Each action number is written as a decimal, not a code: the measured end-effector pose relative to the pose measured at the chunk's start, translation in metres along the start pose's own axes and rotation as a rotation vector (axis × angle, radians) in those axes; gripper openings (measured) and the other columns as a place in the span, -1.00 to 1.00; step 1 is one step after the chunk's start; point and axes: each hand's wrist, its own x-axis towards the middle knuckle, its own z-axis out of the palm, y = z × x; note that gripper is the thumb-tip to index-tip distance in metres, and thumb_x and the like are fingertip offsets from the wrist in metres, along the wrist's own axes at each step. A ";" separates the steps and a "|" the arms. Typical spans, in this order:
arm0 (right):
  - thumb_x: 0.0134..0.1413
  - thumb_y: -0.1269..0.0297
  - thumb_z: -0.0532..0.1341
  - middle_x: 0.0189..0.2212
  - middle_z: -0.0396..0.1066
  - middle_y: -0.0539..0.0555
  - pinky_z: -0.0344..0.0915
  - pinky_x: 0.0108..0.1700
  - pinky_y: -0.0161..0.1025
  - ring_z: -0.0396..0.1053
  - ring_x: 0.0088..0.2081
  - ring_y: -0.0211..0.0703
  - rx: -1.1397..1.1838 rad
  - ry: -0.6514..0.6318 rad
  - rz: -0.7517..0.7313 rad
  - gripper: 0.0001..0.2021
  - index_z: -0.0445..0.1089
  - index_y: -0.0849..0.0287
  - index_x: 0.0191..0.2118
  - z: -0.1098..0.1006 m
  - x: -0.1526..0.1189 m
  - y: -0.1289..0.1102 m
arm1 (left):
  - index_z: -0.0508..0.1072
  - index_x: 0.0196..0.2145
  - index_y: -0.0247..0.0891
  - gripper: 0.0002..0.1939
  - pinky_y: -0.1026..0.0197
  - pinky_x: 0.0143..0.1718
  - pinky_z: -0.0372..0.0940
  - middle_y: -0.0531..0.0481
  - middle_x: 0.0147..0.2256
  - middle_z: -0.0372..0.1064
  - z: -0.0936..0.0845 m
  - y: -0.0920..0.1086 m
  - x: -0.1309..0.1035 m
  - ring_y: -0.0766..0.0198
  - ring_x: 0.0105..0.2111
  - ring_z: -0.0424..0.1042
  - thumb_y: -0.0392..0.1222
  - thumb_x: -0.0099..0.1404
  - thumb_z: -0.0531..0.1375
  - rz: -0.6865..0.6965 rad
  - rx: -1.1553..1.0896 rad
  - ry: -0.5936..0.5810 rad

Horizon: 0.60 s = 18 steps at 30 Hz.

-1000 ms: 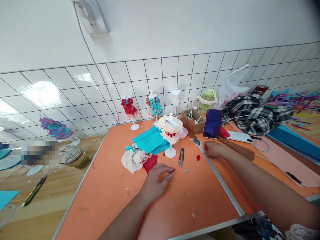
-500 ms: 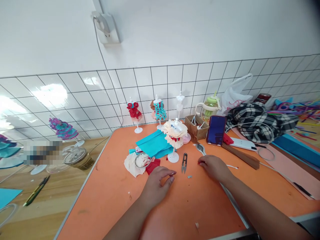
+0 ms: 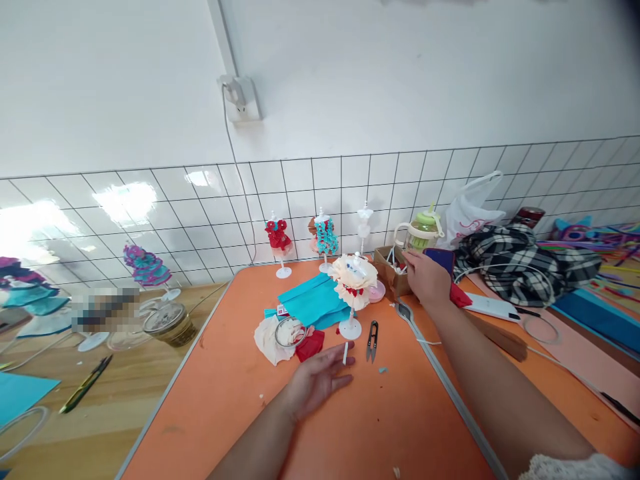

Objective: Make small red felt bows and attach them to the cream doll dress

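Note:
Palm turned up, my left hand (image 3: 320, 380) is just above the orange table (image 3: 240, 413), fingers apart, with a small white strip (image 3: 345, 353) lying across its fingertips. My right hand (image 3: 425, 275) reaches to the cardboard box (image 3: 386, 272), its fingertips at the right rim beside white items; what they grip is hidden. A small mannequin in a cream ruffled dress (image 3: 354, 277) stands beyond my left hand. Thread snips (image 3: 372, 341) lie between the hands. Cream fabric (image 3: 270, 341) with a metal ring, red cloth (image 3: 310, 345) and blue sheets (image 3: 315, 300) lie at left.
Three mannequins, one in red (image 3: 277, 237), one in blue (image 3: 326, 235) and one white (image 3: 365, 220), stand along the tiled wall. A green-lidded bottle (image 3: 424, 230), plaid cloth (image 3: 520, 257) and white device (image 3: 493, 305) are at right. A jar (image 3: 170, 323) sits on the wooden table.
My right hand has moved from the table up and away to the cardboard box. My left hand has turned palm up, and a white strip now shows on its fingers. The view has shifted.

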 end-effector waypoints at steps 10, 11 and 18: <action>0.17 0.33 0.08 -0.20 0.46 0.14 0.30 -0.20 -0.19 0.36 -0.26 -0.13 0.345 -0.020 -0.854 -0.70 0.37 0.11 0.00 0.033 -0.137 -0.060 | 0.38 0.01 -0.21 -0.32 0.02 0.10 0.13 -0.15 0.05 0.28 0.019 0.013 0.002 0.10 0.11 0.21 0.32 0.26 -0.19 -0.016 -0.181 0.013; 0.17 0.33 0.08 -0.19 0.46 0.15 0.29 -0.21 -0.20 0.35 -0.27 -0.13 0.331 -0.031 -0.883 -0.70 0.37 0.13 0.00 0.036 -0.140 -0.063 | 0.37 0.02 -0.22 -0.29 0.02 0.10 0.13 -0.17 0.03 0.30 0.020 0.013 0.002 0.10 0.09 0.23 0.34 0.25 -0.20 -0.013 -0.184 0.015; 0.18 0.41 0.04 -0.37 0.45 0.08 0.23 -0.24 -0.21 0.33 -0.33 -0.16 0.402 -0.062 -0.749 -0.81 0.40 0.14 -0.29 0.045 -0.142 -0.070 | 0.30 0.10 -0.24 -0.22 -0.01 0.15 0.07 -0.17 0.16 0.15 0.023 0.017 0.000 0.08 0.18 0.11 0.35 0.25 -0.27 -0.002 -0.103 0.044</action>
